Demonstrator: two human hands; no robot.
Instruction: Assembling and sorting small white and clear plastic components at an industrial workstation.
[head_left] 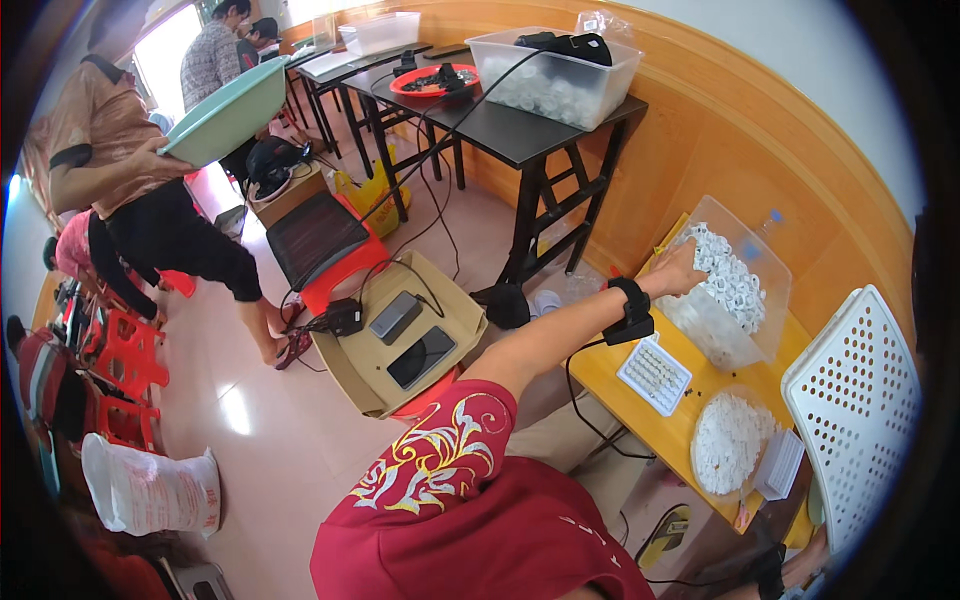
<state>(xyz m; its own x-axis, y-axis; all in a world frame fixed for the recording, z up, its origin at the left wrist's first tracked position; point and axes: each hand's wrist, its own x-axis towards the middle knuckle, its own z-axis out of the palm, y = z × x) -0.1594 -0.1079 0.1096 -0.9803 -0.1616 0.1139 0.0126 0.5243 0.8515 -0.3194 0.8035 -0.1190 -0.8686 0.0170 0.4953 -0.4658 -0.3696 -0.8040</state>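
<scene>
My left hand [678, 270] reaches across the yellow table to the near left rim of a clear plastic bin [690, 325], its fingers curled over the edge. Small white ring-shaped plastic parts [728, 275] are heaped inside the bin. A black band with a small box [630, 312] is on my left wrist. At the lower right, my right hand [815, 560] is partly in view beneath a white perforated plastic panel [850, 385]. Its fingers are hidden, and whether it touches the panel cannot be made out.
On the yellow table [640, 400] are a white tray of small parts [655, 376], a round heap of white pieces [733, 440] and a white rack [779, 465]. A cardboard box [345, 370] holds two dark devices. A black table [520, 140] stands beyond; a person carries a green basin [225, 115].
</scene>
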